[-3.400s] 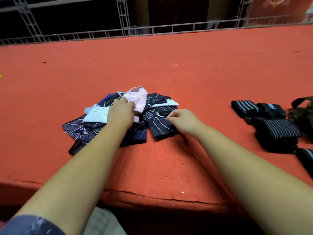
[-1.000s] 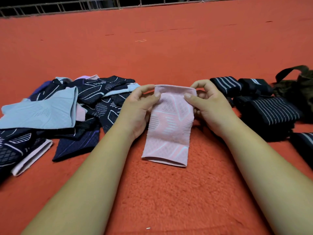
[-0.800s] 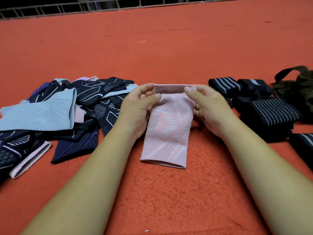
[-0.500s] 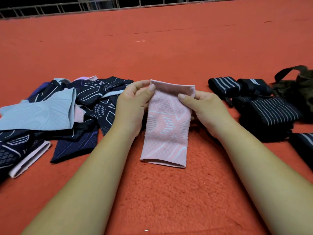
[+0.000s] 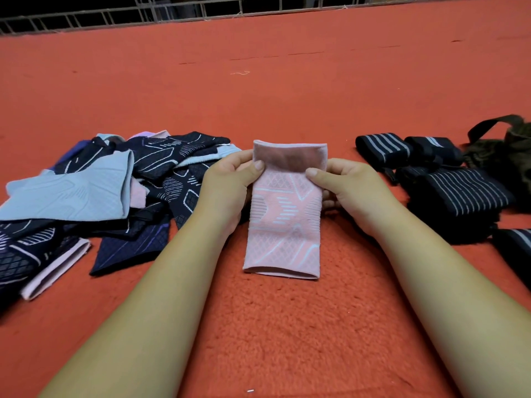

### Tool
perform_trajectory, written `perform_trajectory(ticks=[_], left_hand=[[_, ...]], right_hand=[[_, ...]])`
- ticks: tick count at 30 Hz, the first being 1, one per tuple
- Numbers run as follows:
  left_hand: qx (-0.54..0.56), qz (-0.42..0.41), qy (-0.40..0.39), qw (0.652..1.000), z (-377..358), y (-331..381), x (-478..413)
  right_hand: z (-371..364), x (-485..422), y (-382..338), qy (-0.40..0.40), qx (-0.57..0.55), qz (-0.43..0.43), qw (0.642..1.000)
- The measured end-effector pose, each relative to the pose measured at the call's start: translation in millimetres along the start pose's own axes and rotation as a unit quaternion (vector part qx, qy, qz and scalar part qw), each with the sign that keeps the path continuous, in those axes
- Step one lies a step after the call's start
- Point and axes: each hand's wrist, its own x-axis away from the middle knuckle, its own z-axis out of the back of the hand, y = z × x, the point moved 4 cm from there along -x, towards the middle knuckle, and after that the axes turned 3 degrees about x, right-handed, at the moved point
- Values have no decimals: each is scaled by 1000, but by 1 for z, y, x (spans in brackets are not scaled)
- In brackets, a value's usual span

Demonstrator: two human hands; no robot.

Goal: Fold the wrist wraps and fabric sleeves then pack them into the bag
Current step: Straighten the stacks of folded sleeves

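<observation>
My left hand and right hand each pinch a far corner of the pink sleeve, thumbs on top. Its near end lies mid-worktop, with the unfolded pile at 9 o'clock and the wrist wraps and bag at 3. I'd carry the far hem toward 6 o'clock, keeping the edges matched. Against half a second ago, that hem stands higher.

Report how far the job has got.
Done: the black striped wrist wraps lie rolled at right. In hand: left hand and right hand pinch the far edge of the pink knitted sleeve. Left: the heap of dark and pale-blue sleeves, unfolded; packing into the olive fabric bag.
</observation>
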Motion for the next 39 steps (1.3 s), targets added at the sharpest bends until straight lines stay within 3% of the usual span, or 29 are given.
perform_trajectory(ticks=[7,18,27,31,39], left_hand=[[12,4,-15,1000,-5,3,3],[-63,-20,9,998,5,6,1],[-52,1,-3,999,5,8,4],[-11,30,14,999,3,9,3],[-9,51,-29,998,-2,7,5]], right_hand=[[-1,-3,3,30,-9,-3,999],[-2,-3,-1,-8,-60,-2,998],[-5,-4,1,-28,-147,-31,988],[-5,-3,-2,-31,-148,-34,988],[-5,-5,2,-21,-93,-6,995]])
